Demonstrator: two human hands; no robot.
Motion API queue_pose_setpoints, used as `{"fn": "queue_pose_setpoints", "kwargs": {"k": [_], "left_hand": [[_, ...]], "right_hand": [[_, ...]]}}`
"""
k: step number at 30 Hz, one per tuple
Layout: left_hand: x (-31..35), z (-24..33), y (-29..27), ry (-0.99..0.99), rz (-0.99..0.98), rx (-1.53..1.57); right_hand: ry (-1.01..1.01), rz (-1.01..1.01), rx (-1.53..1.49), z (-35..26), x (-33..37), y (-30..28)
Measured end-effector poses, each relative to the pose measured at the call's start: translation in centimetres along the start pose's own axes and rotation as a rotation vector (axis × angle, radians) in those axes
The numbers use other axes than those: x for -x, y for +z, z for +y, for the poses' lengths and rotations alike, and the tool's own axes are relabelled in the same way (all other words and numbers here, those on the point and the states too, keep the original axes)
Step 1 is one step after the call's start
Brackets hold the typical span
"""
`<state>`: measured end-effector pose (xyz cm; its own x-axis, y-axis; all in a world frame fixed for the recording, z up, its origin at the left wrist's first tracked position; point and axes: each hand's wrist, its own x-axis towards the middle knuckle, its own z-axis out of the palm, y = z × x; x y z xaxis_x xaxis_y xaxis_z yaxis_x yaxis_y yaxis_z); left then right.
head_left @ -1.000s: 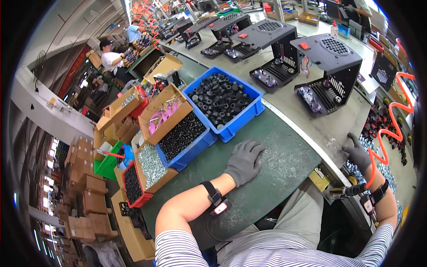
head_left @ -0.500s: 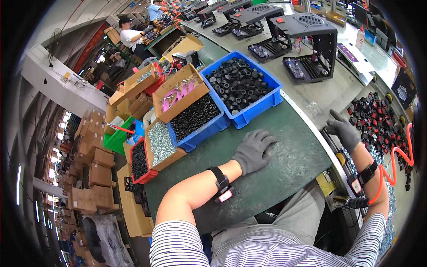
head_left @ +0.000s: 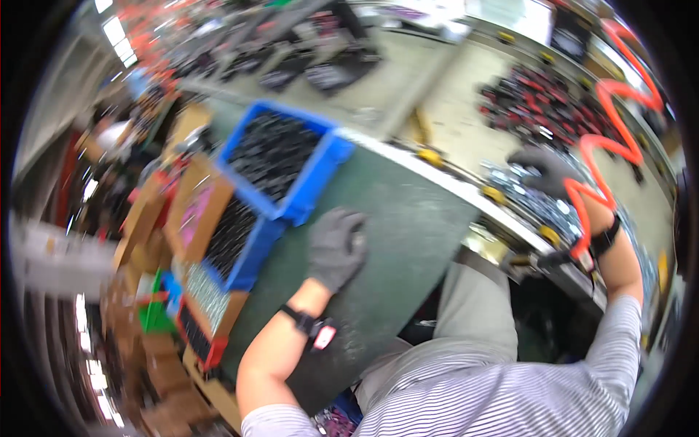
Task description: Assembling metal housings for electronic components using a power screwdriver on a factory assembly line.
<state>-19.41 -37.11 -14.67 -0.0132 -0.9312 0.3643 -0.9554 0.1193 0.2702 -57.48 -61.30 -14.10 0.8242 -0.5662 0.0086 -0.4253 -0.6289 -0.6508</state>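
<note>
My left hand (head_left: 336, 249), in a grey glove, lies on the green tabletop (head_left: 408, 211) with its fingers loosely bent and nothing visible in them. To its upper left stands a blue bin (head_left: 320, 171) of black rubber-like round parts. Against that bin sits a second blue bin (head_left: 251, 251) holding small black pieces. My right hand (head_left: 542, 173), also gloved, is out past the table's right edge, above a heap of small silvery parts (head_left: 535, 204). Its fingers reach leftward, apart and slightly blurred, with nothing seen in them. An orange coiled hose (head_left: 588, 146) passes beside the right wrist.
Black-and-red parts (head_left: 539, 105) are heaped beyond my right hand. Black open-frame housings (head_left: 338, 69) stand on the far bench. Along the left are a cardboard box (head_left: 207, 240), a box of silvery screws (head_left: 206, 295), a red bin (head_left: 213, 353) and a green bin (head_left: 154, 313).
The view has swung right and blurred. My right hand has moved from beside the table edge out over the silvery parts. My left hand stays on the tabletop, its fingers more bent.
</note>
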Motion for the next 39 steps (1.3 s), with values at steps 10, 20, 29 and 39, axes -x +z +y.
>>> {"fn": "queue_pose_setpoints", "kwargs": {"k": [10, 20, 29, 39], "left_hand": [[-0.1, 0.3, 0.5, 0.019, -0.015, -0.040], [0.1, 0.1, 0.5, 0.010, -0.015, -0.019], [0.1, 0.5, 0.3, -0.029, -0.008, 0.083], [0.2, 0.3, 0.6, -0.045, -0.003, 0.087]], "right_hand": [[0.319, 0.093, 0.163, 2.7, 8.5, -2.9], [0.437, -0.008, 0.421, 0.9, 1.3, 1.7], [0.502, 0.046, -0.450, 1.8, 3.8, 0.1], [0.380, 0.262, -0.735, 6.9, 9.1, -1.8]]}}
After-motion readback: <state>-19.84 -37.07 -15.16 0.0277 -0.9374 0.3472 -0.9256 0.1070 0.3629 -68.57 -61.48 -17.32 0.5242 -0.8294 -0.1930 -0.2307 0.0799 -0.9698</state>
